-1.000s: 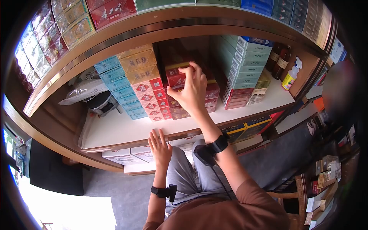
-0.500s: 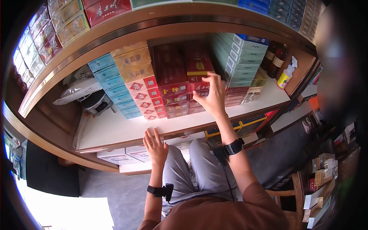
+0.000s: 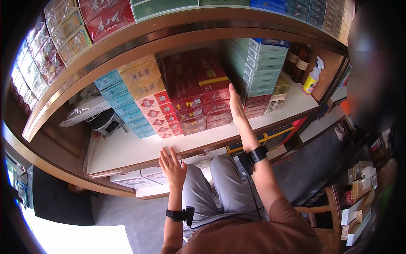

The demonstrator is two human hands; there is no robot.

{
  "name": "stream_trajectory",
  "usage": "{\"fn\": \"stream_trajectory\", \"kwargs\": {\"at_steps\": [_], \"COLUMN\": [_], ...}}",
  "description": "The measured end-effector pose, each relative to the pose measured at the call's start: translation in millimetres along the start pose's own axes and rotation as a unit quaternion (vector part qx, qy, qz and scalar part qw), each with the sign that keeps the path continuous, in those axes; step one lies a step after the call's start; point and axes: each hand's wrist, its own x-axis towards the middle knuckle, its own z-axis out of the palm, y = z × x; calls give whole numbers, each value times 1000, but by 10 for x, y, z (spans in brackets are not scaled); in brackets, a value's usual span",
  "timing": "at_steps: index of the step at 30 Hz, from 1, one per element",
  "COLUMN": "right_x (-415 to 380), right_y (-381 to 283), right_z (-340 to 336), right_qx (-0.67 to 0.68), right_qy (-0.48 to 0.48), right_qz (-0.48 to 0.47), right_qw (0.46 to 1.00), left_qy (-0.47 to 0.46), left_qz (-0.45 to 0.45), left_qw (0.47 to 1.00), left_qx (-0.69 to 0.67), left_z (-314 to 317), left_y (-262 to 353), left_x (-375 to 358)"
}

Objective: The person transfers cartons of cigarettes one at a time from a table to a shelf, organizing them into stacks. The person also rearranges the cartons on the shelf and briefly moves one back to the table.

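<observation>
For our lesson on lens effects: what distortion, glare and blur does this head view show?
Head view: fisheye bends the shelf edge into a curve, with dark corners; daylight glare whitens the floor at lower left; a person at right is blurred; the right hand and red cartons are sharp.

One head-worn fisheye camera looks forward and down, close onto the shelf [image 3: 127, 146].

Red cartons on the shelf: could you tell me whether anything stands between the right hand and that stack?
Nothing visible does. The right hand lies flat against the right side of the red cartons, in the gap beside the pale green cartons. The left hand rests by the shelf edge.
</observation>
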Motion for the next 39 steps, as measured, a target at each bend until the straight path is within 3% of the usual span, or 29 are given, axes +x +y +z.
{"fn": "stream_trajectory", "kwargs": {"at_steps": [6,10,13,14,17,18,21,23,25,28,32,35,39], "right_x": [36,27,-48,45,56,57,47,77,238,230,-47,-285,-1189], "right_y": [283,485,393,592,779,774,727,807,1124,1070,631,666,426], "right_z": [-197,-177,-107,-210,-172,-109,-108,-136,-172,-163,-150,-207,-622], "right_qx": [156,145,135,190,198,149,119,196,79,21,68,63,80], "right_qy": [-95,-38,-5,-54,-15,46,33,-6,70,90,-16,38,-86], "right_qz": [2,75,70,62,67,38,16,39,88,100,113,153,56], "right_qw": [983,986,988,978,978,987,992,980,990,991,991,986,992], "left_qy": [11,2,11,10,-2,-11,-10,-11,-10,-5,-1,4,-4], "left_qz": [4,4,4,5,10,10,-8,1,0,4,-2,5,-12], "left_qw": [1000,1000,1000,1000,1000,1000,1000,1000,1000,1000,1000,1000,1000], "left_qx": [-15,-8,4,3,5,6,4,2,-3,-6,12,13,22], "left_z": [36,37,60,55,-2,-18,-10,-37,-19,-14,24,44,15], "left_y": [-10,6,7,5,2,16,63,66,53,50,78,52,52], "left_x": [-10,0,-10,-14,-17,-1,11,25,7,-1,9,-13,-2]}}
